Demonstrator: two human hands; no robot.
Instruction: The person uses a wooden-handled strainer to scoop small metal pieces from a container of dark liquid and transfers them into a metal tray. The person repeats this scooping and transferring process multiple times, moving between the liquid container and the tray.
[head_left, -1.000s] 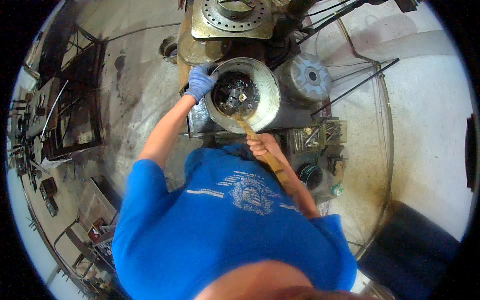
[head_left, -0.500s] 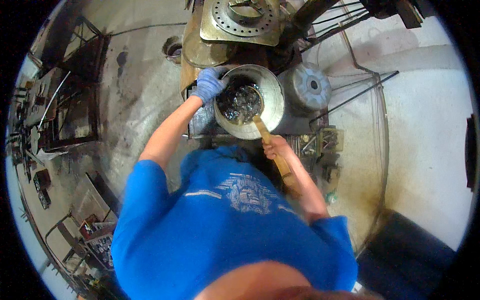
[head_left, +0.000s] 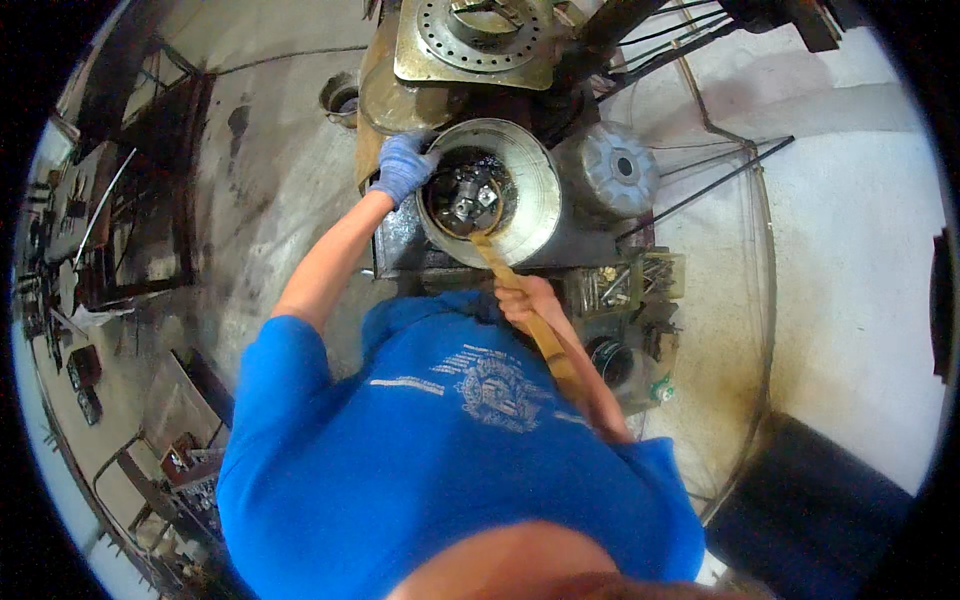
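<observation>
A metal bucket stands tilted before me, its mouth facing me. My left hand, in a blue knit glove, is closed on the bucket's left rim. Bare, my right hand wraps round a flat wooden handle near the bucket's lower rim. The handle's far end reaches inside and meets a thin brownish ring; whether they are joined I cannot tell. Within the ring lie several shiny, wet-looking metal parts among dark ones. The handle's near end passes along my right forearm.
Beyond the bucket is a machine with a round drilled plate. A grey drum-shaped housing sits right of it. Trays of metal pieces lie lower right. A small pot is on the floor left; a black panel is lower right.
My right hand and the wooden handle have shifted left and slightly down. The metal parts in the bucket show more clearly. My left hand keeps its hold on the rim.
</observation>
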